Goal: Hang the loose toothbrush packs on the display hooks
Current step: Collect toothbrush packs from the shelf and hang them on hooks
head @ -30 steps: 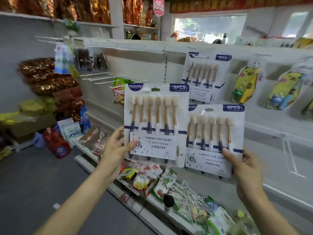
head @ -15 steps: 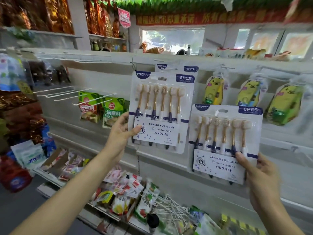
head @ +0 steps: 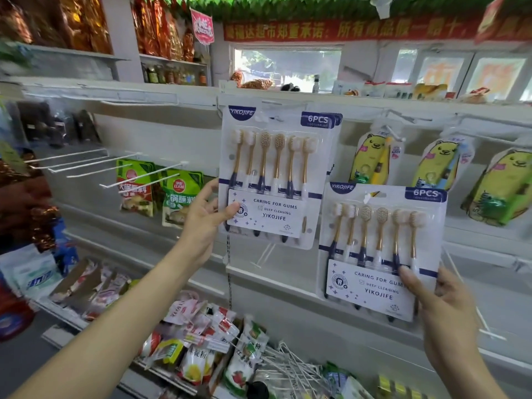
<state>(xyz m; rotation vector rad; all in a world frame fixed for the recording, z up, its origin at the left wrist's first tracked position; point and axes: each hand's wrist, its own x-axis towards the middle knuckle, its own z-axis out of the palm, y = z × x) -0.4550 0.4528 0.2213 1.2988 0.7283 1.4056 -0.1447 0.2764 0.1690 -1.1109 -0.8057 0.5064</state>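
Fingers of the left hand (head: 203, 217) pinch the lower left edge of a six-piece toothbrush pack (head: 275, 180), the thumb (head: 230, 212) lying across the front of its label card and the other fingers hidden behind it. That pack is raised high against the white display panel (head: 178, 139), its hang hole level with a display hook (head: 273, 118) near the top rail; whether the hook has passed through the hole cannot be told. More packs of the same kind sit directly behind it, their edges showing at its top right corner.

Fingers of the right hand (head: 443, 309) grip the lower right corner of a second toothbrush pack (head: 380, 249), the thumb pressed on the front of the card, the rest behind. This pack is held lower and to the right, in front of the panel and not on any hook.

To the right hang yellow bear-shaped children's toothbrush packs (head: 374, 159). To the left, several bare white hooks (head: 86, 165) stick out from the panel, with green and red seasoning packets (head: 135, 185) hanging just beside them. Below, a lower shelf (head: 74, 321) holds small sachets (head: 201, 321) and a heap of loose white hooks (head: 290, 367). A red banner with yellow characters (head: 345, 30) runs along the wall above the window (head: 288, 67).
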